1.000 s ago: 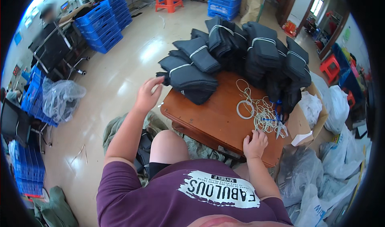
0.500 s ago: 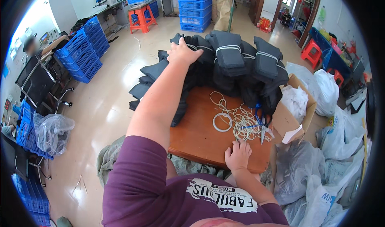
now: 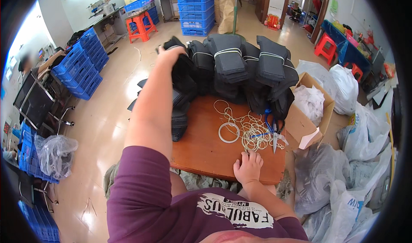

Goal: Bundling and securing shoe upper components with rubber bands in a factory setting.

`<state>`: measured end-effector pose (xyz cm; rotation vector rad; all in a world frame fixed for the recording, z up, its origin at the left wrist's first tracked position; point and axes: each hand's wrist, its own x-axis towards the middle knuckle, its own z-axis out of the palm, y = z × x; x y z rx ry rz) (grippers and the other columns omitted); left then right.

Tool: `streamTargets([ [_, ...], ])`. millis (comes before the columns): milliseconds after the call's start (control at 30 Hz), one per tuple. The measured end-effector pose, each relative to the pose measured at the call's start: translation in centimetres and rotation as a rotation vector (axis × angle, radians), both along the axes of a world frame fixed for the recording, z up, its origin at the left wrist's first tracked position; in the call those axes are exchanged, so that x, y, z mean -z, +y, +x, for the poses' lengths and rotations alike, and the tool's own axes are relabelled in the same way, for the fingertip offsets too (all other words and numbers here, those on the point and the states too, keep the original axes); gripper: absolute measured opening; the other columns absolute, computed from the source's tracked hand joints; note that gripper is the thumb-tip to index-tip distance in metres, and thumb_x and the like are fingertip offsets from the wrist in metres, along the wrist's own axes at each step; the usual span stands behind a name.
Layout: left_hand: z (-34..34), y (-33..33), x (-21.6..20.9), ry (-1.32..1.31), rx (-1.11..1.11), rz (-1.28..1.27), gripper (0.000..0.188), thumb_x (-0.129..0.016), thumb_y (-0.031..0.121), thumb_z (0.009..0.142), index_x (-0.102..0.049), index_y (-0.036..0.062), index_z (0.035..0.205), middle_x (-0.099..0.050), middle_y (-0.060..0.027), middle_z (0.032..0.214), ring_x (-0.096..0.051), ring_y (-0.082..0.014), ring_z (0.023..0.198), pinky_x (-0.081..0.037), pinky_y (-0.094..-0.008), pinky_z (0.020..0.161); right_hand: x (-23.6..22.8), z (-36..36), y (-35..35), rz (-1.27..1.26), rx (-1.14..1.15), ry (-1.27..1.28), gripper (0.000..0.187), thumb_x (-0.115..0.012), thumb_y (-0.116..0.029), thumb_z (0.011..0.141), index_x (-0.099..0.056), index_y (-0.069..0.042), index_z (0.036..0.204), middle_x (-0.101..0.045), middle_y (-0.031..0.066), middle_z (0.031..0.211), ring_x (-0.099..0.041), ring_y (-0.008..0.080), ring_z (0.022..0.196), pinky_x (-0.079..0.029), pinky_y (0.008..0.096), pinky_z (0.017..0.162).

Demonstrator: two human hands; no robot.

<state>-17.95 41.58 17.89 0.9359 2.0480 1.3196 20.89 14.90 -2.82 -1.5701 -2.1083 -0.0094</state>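
My left hand point(image 3: 172, 54) reaches to the far left of the pile, its fingers closed on a stack of black fabric pieces point(image 3: 182, 69). That stack tilts up from the table edge. Beside it stand several black fabric bundles point(image 3: 229, 56), some bound with pale cord. My right hand point(image 3: 249, 167) rests on the brown table point(image 3: 201, 150), fingers loosely spread and empty. Its fingertips lie just below a tangle of pale elastic cords point(image 3: 255, 135). Next to the tangle are a white ring point(image 3: 228, 132), probably a tape roll, and blue-handled scissors point(image 3: 274, 135).
A cardboard box point(image 3: 324, 103) with white plastic stands right of the table, near stuffed plastic bags point(image 3: 322, 174). Blue crates point(image 3: 79, 69) are stacked at the left, where a person sits on a black chair point(image 3: 36, 95). A red stool point(image 3: 140, 27) stands farther back.
My left hand has moved left and taken hold of a black fabric stack, which is now tilted up. My right hand stays on the table. The whole view has shifted slightly.
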Motion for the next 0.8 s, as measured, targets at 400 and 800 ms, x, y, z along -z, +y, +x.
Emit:
streamTargets([
  [400, -8.3, -23.3, -3.1, -0.851, 0.255, 0.662, 0.045, -0.062, 0.039, 0.084, -0.066, 0.0062, 0.114, -0.068, -0.0132, 0.115, -0.064, -0.0327, 0.106, -0.047, -0.0472, 0.099, 0.1, -0.2, -0.1, 0.008, 0.006, -0.035, 0.035, -0.065, -0.025, 0.076, -0.06, -0.008, 0.107, -0.055, 0.0147, 0.12, -0.047, 0.0359, 0.115, -0.036, 0.0526, 0.096],
  [800, -12.4, -58.2, 17.9, -1.124, -0.486, 0.409, 0.059, -0.047, 0.049, 0.081, -0.066, 0.0103, 0.121, -0.068, -0.0126, 0.118, -0.063, -0.0355, 0.108, -0.048, -0.0525, 0.099, 1.3, 0.3, 0.5, 0.056, -0.001, -0.101, 0.032, -0.065, -0.024, 0.079, -0.063, -0.009, 0.107, -0.057, 0.0128, 0.121, -0.049, 0.0354, 0.117, -0.039, 0.0512, 0.097],
])
